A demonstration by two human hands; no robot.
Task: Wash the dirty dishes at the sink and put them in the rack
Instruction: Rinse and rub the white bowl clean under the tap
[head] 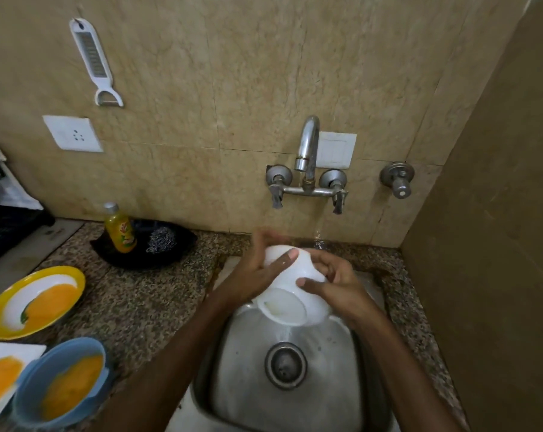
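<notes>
Head view, step: by my judgement I am rinsing a white bowl (282, 304) over the sink (239, 363), with the tap (307, 145) running.
Bowl: tipped, mouth toward me, water spilling out.
Left hand (257, 269): curled round the base, thumb lying across it.
Right hand (338, 282): fingers wrapped over the side, thumb near the rim.
Next: probably a turn under the stream, both grips kept firm on the wet bowl, then the rack.

Honestly nothing here is readable. The only print is the label on the small yellow plastic bottle with a silver cap (120, 229), standing in the black shallow dish (179, 244) on the speckled granite counter (136, 307). It has a red logo with some green, but it's too blurry to make out letters or a brand.
</notes>
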